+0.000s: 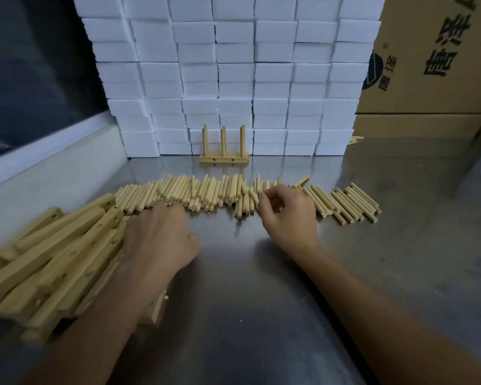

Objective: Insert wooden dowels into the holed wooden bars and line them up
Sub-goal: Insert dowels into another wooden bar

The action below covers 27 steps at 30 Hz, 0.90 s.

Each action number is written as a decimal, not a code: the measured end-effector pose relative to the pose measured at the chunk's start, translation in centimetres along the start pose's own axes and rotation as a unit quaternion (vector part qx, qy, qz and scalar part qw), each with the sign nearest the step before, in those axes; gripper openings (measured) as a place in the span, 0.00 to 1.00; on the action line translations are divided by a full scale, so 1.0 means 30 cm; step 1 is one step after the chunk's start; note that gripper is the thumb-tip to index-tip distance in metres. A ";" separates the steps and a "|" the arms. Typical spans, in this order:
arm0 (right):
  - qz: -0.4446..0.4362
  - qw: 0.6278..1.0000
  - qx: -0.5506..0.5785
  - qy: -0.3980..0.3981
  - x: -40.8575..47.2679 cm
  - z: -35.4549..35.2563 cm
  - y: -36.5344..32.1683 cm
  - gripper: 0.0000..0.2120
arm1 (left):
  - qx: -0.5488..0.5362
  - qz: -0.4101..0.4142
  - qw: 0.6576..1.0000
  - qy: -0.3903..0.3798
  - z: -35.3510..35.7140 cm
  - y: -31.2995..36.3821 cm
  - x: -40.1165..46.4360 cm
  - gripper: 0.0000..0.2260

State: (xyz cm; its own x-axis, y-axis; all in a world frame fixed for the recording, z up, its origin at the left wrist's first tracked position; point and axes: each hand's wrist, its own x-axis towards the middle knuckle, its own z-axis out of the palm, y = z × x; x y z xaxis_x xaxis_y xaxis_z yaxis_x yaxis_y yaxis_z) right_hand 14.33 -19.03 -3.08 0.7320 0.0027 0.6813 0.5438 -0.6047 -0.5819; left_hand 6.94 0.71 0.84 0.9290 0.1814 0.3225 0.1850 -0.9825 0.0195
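A long row of loose wooden dowels [206, 194] lies across the steel table [247, 287]. A heap of holed wooden bars [53, 254] fills the left side. My left hand [161, 237] rests palm down on the right end of that heap, its fingers reaching over the bars; what they grip is hidden. My right hand [286, 212] sits at the middle of the dowel row, its fingers curled and pinching a dowel. One finished bar [224, 159] with three upright dowels stands at the back against the white blocks.
A wall of stacked white foam blocks [233, 73] closes off the back. A cardboard box [433, 56] stands at the back right. A white ledge [53, 162] runs along the left edge. A few stray dowels [354, 140] lie behind the blocks on the right.
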 end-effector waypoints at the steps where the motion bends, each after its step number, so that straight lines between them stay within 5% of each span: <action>1: 0.001 1.000 0.000 -0.003 -0.001 -0.002 -0.001 0.07 | -0.001 -0.003 1.000 0.003 0.000 0.000 -0.002 0.09; 13: 0.008 0.999 -0.023 -0.032 0.005 0.001 0.008 0.07 | -0.070 0.093 0.993 -0.009 0.049 0.036 -0.012 0.02; 18: -0.014 0.999 -0.022 -0.042 0.004 0.009 0.007 0.07 | -0.237 0.072 0.967 0.055 0.073 0.031 0.008 0.03; 21: -0.063 0.996 -0.029 -0.056 -0.006 0.007 -0.014 0.06 | -0.411 0.019 0.909 0.067 0.063 0.038 0.028 0.03; 27: -0.151 0.983 0.025 -0.104 -0.051 0.030 -0.114 0.09 | -0.702 -0.125 0.701 -0.009 0.048 0.050 0.030 0.05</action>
State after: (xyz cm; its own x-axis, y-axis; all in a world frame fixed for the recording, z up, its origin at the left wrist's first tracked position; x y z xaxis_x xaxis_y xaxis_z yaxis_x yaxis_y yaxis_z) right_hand 11.72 -16.25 -2.51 0.5986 0.3420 0.7244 0.7655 -0.5106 -0.3914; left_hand 8.53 -0.54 -0.21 0.9299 0.3435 0.1315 -0.1437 0.0102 0.9896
